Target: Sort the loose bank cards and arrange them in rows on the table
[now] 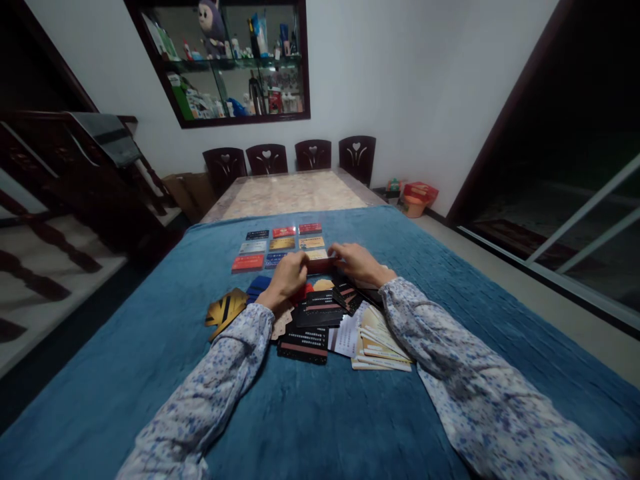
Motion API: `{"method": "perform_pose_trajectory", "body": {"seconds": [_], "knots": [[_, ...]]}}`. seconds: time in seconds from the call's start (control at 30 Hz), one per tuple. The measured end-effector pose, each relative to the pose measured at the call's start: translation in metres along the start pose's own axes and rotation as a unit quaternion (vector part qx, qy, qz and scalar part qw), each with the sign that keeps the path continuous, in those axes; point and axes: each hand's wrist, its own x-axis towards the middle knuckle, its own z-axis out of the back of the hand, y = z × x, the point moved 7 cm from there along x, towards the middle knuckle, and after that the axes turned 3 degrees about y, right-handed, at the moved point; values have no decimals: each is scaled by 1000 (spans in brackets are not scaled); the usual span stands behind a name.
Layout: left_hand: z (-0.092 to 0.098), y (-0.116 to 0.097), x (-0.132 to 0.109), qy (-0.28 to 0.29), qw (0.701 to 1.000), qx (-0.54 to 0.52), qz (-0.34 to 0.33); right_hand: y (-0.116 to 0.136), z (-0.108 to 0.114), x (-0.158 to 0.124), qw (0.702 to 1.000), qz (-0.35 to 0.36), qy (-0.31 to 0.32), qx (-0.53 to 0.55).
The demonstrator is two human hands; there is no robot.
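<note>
My left hand (286, 279) and my right hand (361, 264) face each other over the blue cloth. Between them stands a dark red stack of cards (321, 266), gripped at its left end by my left fingers and at its right end by my right fingers. Just behind it shows a pale card (316, 254). Nearer to me, loose cards lie in a heap: black cards (303, 344), white-and-yellow cards (383, 343) fanned at the right, gold-and-black cards (227, 309) at the left, and blue cards (259, 287) partly behind my left wrist.
Beyond my hands, card stacks lie in rows, among them a red stack (247, 263), a gold stack (282, 244) and a dark stack (257, 235). The blue cloth (165, 320) covers the near table. Past it are a marble-patterned tabletop (300, 190) and several dark chairs (313, 155).
</note>
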Motion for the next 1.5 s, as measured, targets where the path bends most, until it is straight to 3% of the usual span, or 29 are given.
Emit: {"method": "perform_pose_trajectory", "body": {"seconds": [0.27, 0.77, 1.03, 1.5], "knots": [[-3, 3, -3, 0, 999, -35, 12, 3, -1, -3, 997, -43, -5, -61], [-6, 6, -4, -5, 997, -62, 44, 5, -4, -6, 994, -71, 25, -73], [6, 7, -2, -37, 994, -81, 62, 8, 0, -5, 998, -50, -20, -33], [8, 7, -1, -56, 992, -86, 70, 2, -3, -4, 995, 2, -97, -23]]}}
